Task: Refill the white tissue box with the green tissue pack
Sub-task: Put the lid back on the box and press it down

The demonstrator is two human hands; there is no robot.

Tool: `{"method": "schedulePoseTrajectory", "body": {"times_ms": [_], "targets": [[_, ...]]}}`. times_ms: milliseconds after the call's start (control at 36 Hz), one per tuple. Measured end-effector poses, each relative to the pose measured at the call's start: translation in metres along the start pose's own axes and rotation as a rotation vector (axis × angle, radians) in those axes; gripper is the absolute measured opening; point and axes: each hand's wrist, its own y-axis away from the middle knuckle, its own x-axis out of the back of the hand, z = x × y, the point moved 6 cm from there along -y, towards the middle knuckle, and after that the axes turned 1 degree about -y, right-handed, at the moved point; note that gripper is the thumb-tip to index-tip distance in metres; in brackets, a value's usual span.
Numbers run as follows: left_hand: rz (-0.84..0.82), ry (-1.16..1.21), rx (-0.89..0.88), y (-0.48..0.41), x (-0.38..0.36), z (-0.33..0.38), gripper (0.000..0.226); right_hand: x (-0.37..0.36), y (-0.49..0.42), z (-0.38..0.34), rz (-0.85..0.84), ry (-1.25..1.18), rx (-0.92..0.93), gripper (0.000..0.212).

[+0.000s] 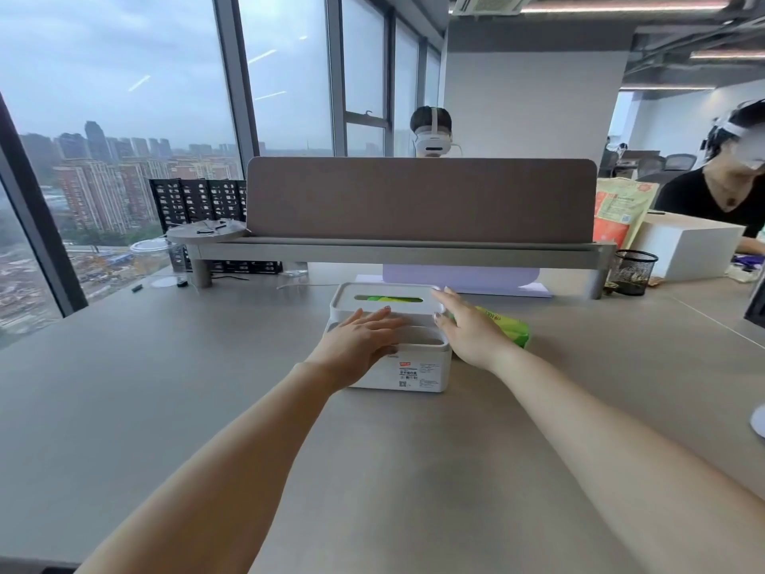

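Here the left hand [360, 337] lies flat, fingers spread, on the near left top edge of the white tissue box [418, 368], pressing down rather than closing around anything. The right hand [465, 325] is open too, its fingertips [439, 292] touching the right end of the box's lid [389, 300], which sits raised and tilted at the back of the box; green shows through the lid's slot. The green tissue pack [511, 328] lies on the table [165, 387] just right of the box, partly hidden behind the right hand. Behind the box stands a grey shelf [414, 250].
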Motion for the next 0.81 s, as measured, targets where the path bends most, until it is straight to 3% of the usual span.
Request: {"method": "schedulePoseTrajectory", "body": {"times_ms": [194, 306, 389, 472, 528, 667, 806], "targets": [[-0.029, 0.010, 0.029, 0.001, 0.002, -0.001, 0.045, -0.009, -0.006, 0.000, -0.046, 0.110, -0.025, 0.050], [0.101, 0.031, 0.128, 0.002, 0.019, -0.010, 0.049, -0.011, -0.008, -0.003, -0.056, 0.182, -0.034, 0.052], [0.165, 0.016, 0.329, 0.006, 0.025, -0.032, 0.056, -0.013, -0.009, -0.005, -0.058, 0.226, -0.047, 0.054], [0.098, 0.073, 0.596, 0.013, 0.016, -0.059, 0.068, -0.014, -0.013, -0.004, -0.055, 0.217, -0.084, 0.058], [0.041, 0.127, 0.684, 0.015, 0.008, -0.067, 0.071, -0.017, -0.016, 0.000, -0.070, 0.178, -0.115, 0.061], [-0.015, 0.268, 0.651, 0.009, -0.002, -0.061, 0.070, -0.025, -0.017, 0.006, -0.132, 0.110, -0.185, 0.062], [-0.015, 0.303, 0.636, 0.003, -0.002, -0.048, 0.073, -0.019, -0.015, 0.005, -0.079, -0.045, -0.177, 0.066]]}}
